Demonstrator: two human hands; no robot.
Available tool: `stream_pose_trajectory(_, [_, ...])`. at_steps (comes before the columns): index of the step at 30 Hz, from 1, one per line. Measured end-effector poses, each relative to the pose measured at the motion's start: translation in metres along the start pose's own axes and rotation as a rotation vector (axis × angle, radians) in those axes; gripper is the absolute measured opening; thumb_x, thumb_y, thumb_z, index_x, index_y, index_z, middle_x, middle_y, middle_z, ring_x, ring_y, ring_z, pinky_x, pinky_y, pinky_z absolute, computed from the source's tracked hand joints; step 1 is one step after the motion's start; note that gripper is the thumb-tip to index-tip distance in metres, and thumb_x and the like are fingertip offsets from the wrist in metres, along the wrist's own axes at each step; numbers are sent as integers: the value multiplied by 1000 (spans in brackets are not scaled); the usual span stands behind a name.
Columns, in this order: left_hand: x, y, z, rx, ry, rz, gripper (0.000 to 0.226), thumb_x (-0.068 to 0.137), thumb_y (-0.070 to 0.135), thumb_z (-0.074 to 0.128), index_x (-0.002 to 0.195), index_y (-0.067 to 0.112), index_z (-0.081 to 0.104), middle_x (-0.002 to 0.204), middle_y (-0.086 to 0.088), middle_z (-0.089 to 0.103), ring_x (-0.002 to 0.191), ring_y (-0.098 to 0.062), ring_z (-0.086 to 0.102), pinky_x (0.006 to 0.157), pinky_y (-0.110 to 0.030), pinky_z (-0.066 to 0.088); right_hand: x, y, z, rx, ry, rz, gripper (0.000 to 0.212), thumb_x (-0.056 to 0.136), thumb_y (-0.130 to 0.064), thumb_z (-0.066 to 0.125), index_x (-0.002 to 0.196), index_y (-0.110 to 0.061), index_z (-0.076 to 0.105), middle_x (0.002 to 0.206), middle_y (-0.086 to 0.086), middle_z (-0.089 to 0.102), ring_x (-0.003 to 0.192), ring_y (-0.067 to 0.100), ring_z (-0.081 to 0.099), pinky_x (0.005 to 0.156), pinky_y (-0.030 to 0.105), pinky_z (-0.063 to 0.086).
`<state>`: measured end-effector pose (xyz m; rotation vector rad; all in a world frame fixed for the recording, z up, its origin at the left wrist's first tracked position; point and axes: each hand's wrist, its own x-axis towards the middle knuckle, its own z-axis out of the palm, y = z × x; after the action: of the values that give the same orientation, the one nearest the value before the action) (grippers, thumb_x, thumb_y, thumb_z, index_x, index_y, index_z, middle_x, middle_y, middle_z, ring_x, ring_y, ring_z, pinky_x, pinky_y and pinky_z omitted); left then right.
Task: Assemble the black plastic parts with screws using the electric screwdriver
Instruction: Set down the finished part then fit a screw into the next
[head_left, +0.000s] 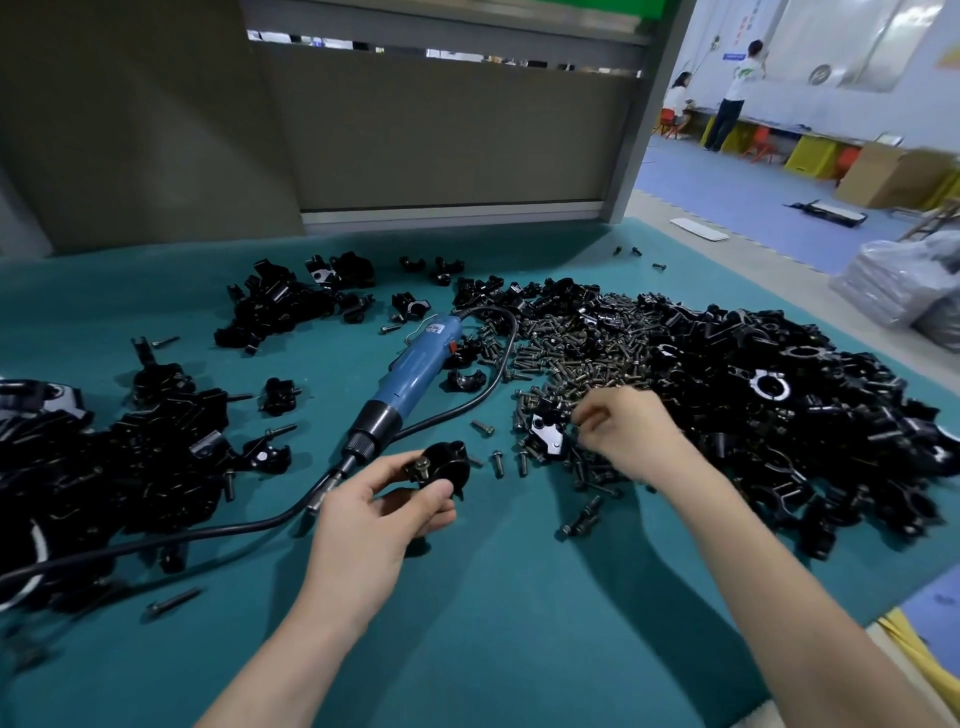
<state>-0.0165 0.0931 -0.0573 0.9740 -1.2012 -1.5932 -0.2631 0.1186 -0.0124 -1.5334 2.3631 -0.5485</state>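
- Left hand (374, 512): thumb and fingers curled round a black clamp part (441, 467), which is rounded and glossy. A screw (420, 466) sits in its lug. The part is held just above the cloth.
- Right hand (631, 431): fingers bent down, tips at the near edge of the screw pile (582, 358). Cannot tell whether one is pinched.
- Electric screwdriver (421, 364): blue barrel, black knurled collar, lying flat at 12 o'clock of the left hand, bit end beside that hand's fingers. Its black cord (498, 364) loops off the rear and trails away to 8 o'clock.
- Loose dark metal screws lie scattered between the two hands.
- Black parts heap (779, 405): at 3 o'clock of the right hand, butting against the screw pile, angular glossy pieces. Left heap (104, 467) at 9 o'clock; back heap (280, 306) at 11 o'clock.
- Teal felt cloth (467, 634): matte. An open stretch at 6 o'clock, around the forearms. The table edge runs diagonally on the right.
- Clear plastic bags (904, 280) on the floor at 2 o'clock hold dark contents. Cardboard box (883, 176) beyond them; contents not visible.
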Motion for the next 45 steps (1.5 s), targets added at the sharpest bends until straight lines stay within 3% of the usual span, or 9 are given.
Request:
stream_pose_trajectory(4, [1,-1,-1,-24,2,6,23,77,0,72,94,14,71,76,-9,75,66,-21,73,62,-19,56,5,-1,6,-46,-18,-58,12,82,-12,74,81,-21,67,82,-4,67,68,3,56,55,6,36])
stream_pose_trajectory(9, [1,-1,-1,-21,-4,2,23,76,1,73,94,15,71,76,-10,75,67,-22,73,62,-19,56,7,-11,7,-118,-76,-95,18,83,-4,71,81,-20,62,79,-2,64,78,16,63,76,26,51])
stream_pose_trajectory(14, [0,0,-1,0,-13,-11,25,75,5,75,96,18,71,79,-10,75,71,-24,74,64,-21,57,10,-20,8,-108,-104,-49,10,83,-2,66,88,-9,63,74,-3,59,77,20,61,75,28,52])
stream_pose_trajectory(19, [-1,2,-1,0,-24,-8,24,77,3,74,91,22,72,76,-10,75,70,-24,74,64,-20,58,-5,-29,-3,320,204,-86,11,87,-8,65,87,-17,72,72,-6,65,58,5,54,54,9,45])
stream_pose_trajectory(23, [-1,4,2,-40,-23,-15,25,76,-2,73,88,20,72,76,-9,75,67,-23,73,59,-17,55,-30,-65,7,671,73,-281,17,85,-7,69,86,-23,72,76,-5,72,66,1,64,67,17,55])
stream_pose_trajectory(28, [-1,4,2,-72,-42,10,27,75,-6,71,86,18,73,81,-10,75,68,-22,71,60,-20,56,-31,-81,35,669,77,-330,15,85,-3,68,87,-17,70,85,-3,66,76,12,65,81,31,56])
stream_pose_trajectory(36, [0,3,3,-54,-45,37,30,78,-10,69,84,19,73,77,-7,75,66,-21,72,60,-22,56,-34,-71,43,342,253,-712,9,83,0,70,91,-1,72,87,-4,57,83,6,58,76,10,49])
stream_pose_trajectory(43, [-1,2,4,1,-94,44,43,78,-8,69,81,34,78,84,-1,76,73,-19,73,63,-22,57,-31,-62,39,651,-17,-401,17,83,-4,72,80,-21,74,78,-10,70,80,5,67,74,23,56])
stream_pose_trajectory(45, [-1,1,3,20,-96,49,43,78,-8,70,83,34,77,84,-1,76,73,-20,73,64,-24,57,-32,-62,39,829,-116,-281,15,84,-3,70,76,-16,73,75,-6,71,74,6,67,67,25,58])
